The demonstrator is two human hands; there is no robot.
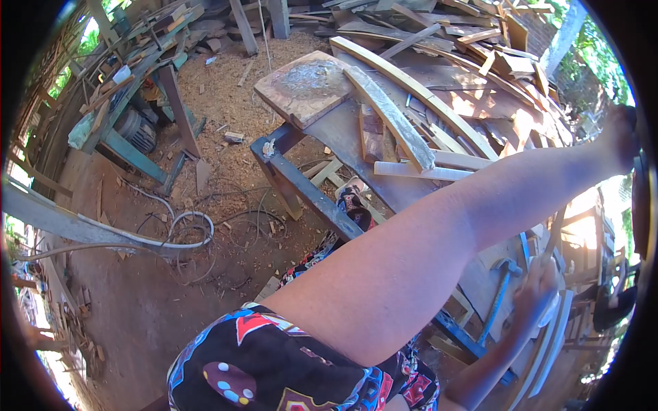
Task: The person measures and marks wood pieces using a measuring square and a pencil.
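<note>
**Pale curved strip held in the right hand**

Wooden planks [391, 116] lie piled up and to the left of the grip. I see the right hand [541, 291] clenched around a pale curved strip [552, 346], which runs down below it. Farther right, the left hand [620, 137] meets the frame edge, and I cannot tell its grasp.

Open-air woodworking yard, shown by sawdust [226, 89] spread over the dirt floor, offcut planks [439, 41] heaped behind, curved timber pieces [391, 116] laid on a rough surface [301, 181], what seems a motor [133, 130] at left
</note>
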